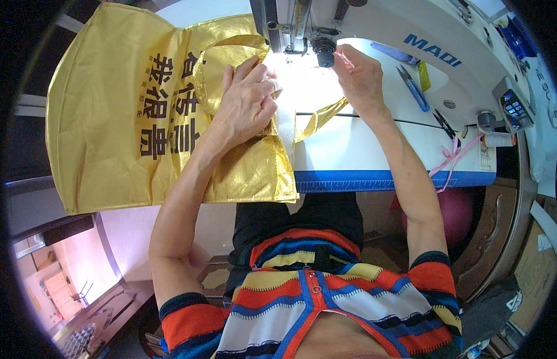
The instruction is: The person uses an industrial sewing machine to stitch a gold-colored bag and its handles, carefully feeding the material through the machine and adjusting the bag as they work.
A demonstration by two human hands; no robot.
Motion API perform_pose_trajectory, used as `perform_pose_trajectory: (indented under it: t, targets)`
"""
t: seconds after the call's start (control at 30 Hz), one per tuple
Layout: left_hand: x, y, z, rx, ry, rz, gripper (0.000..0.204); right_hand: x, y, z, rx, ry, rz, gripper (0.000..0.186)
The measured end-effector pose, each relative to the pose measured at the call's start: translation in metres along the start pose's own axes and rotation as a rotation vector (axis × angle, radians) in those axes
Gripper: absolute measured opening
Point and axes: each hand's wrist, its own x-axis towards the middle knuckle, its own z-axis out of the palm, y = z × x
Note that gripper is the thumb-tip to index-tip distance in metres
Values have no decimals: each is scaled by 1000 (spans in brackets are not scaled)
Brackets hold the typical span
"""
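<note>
A gold fabric bag (pixel 99 119) with dark printing lies over the left of a white sewing machine (pixel 404 24). My left hand (pixel 245 102) has curled fingers gripping the bag's folded upper layer, just left of the brightly lit needle area. My right hand (pixel 359 81) is raised with thumb and index bent together right beside a black round knob (pixel 323 54); whether they grip the knob or something small behind it, I cannot make out. A loose gold strap (pixel 317 122) runs across the white bed below that hand.
Blue-handled snips (pixel 416 93), black scissors (pixel 446 124), pink ribbon (pixel 451 154) and a white thread spool (pixel 498 140) sit at the right. A keypad (pixel 513 103) is fixed to the machine. The table's blue ruled edge (pixel 374 179) crosses in front of my lap.
</note>
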Motion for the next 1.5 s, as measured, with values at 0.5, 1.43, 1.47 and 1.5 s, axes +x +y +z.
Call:
perform_pose_trajectory:
  t: [0.5,1.43,1.47,1.5]
  targets:
    - [0,2,-1,17,-4,-3,27,1,-1,1,-36,-24,66,27]
    - [-9,20,-8,13,-73,-51,31,5,-6,-10,-13,-5,137,27]
    - [-9,20,-9,12,-80,-41,32,5,-5,-9,7,-11,163,34]
    - [-10,20,-9,13,-81,-42,32,6,-5,-9,8,-12,164,34]
